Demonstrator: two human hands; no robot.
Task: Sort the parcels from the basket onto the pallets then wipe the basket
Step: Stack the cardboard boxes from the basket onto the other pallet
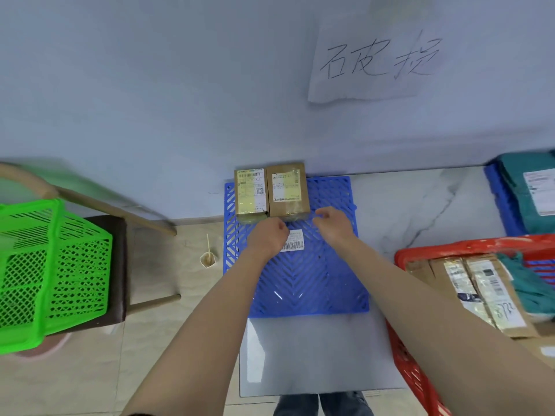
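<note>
Fingers loosely curled and empty, both the left hand [268, 235] and right hand [333, 221] hover just before the blue pallet's [300, 283] two parcels [271, 192], likely light, stiff, tape-slick boxes best gripped by opposite sides.

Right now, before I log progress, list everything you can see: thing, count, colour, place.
cardboard parcels: 2, brown with labels, side by side at far edge of the blue pallet
blue pallet: 1, blue, centre, on the marble-look table
barcode label: 1, white, on the pallet between the hands
red basket: 1, red, right, holding several parcels
second pallet: 1, blue, far right, carrying a teal parcel
green basket: 1, green, left, on a chair
paper cup: 1, pale, on the floor, stick inside
handwritten sign: 1, white, on wall
left hand: fingers curled, just before the parcels
right hand: fingers loosely spread, holds nothing
</note>
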